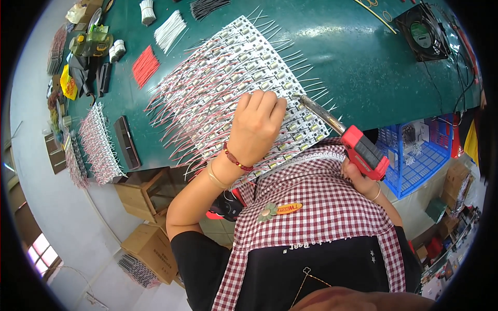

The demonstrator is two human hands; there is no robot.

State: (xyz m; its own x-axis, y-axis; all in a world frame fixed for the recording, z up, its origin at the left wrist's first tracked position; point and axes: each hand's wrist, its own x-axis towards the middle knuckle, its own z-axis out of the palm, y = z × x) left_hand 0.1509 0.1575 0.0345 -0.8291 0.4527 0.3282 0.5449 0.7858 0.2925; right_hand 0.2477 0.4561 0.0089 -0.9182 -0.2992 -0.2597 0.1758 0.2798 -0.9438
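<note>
Here's the soldering iron (359,146), its handle wrapped by the right hand (357,177), its tip at the circuit-board panel (280,72), touching or just above, I can't tell! That panel lies aslant on the green counter (353,67), near edge against the apron (321,194). The left hand (257,122) bunches its fingers over it; whatever they pinch is hidden. Danger: one slip sideways and that tip, probably hot, could burn those close knuckles. A forward lean might nudge the panel, spoiling a joint, or snag the crowded red leads (174,90).
</note>
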